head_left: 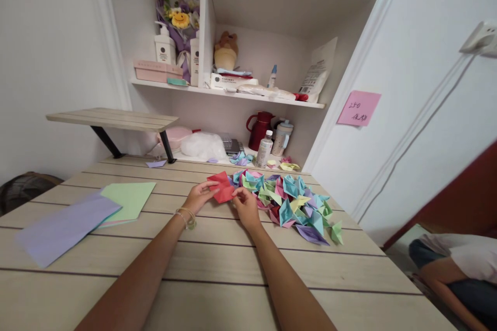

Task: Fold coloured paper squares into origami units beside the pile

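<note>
A red sheet of origami paper (222,186), creased and partly folded, is held between my two hands just above the table. My left hand (201,195) pinches its left side, with a bracelet at the wrist. At its lower right edge, the fingers of my right hand (246,205) grip the paper too. Right beside my right hand lies a heap of folded paper boats (287,199) in blue, green, pink, yellow and purple. Flat sheets lie to the left: a purple sheet (70,225) on top of a green sheet (130,197).
A small raised wooden shelf (112,118) stands at the table's back left. Behind the heap are a clear bottle (264,150), a red jug (260,132) and a light tumbler (282,137). Another person (462,264) sits low at the right.
</note>
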A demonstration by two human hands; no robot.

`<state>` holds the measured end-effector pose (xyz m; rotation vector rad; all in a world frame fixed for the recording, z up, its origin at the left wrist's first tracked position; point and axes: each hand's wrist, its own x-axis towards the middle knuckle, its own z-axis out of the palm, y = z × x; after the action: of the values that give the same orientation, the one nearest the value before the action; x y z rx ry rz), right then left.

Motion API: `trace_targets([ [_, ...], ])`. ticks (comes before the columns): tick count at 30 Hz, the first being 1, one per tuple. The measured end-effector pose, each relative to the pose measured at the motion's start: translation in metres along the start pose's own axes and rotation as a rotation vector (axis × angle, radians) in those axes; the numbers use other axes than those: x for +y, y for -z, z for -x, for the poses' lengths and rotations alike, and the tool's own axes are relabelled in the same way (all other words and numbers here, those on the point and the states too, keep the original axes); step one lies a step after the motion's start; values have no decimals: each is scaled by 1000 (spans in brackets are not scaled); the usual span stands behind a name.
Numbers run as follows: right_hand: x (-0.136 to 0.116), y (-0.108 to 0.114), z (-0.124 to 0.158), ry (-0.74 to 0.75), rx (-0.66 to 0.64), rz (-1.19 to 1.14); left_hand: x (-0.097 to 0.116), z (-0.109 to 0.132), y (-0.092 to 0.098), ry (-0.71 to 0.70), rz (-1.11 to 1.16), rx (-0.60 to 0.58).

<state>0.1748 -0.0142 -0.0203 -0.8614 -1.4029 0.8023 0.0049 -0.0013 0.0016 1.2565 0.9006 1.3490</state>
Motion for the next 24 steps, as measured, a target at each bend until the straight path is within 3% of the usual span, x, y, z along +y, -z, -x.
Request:
trace_targets([
  [5,-2,0,0,28,15,39,2,1,1,-22,53,61],
  [11,-15,-2,4,54,-127,-16,2,-2,1,-32,88,145],
  [17,-21,-1,5,158,-194,70,3,-2,1,-3,94,105],
  [24,-13,-1,2,86,-30,117,5,0,1,-7,62,111],
])
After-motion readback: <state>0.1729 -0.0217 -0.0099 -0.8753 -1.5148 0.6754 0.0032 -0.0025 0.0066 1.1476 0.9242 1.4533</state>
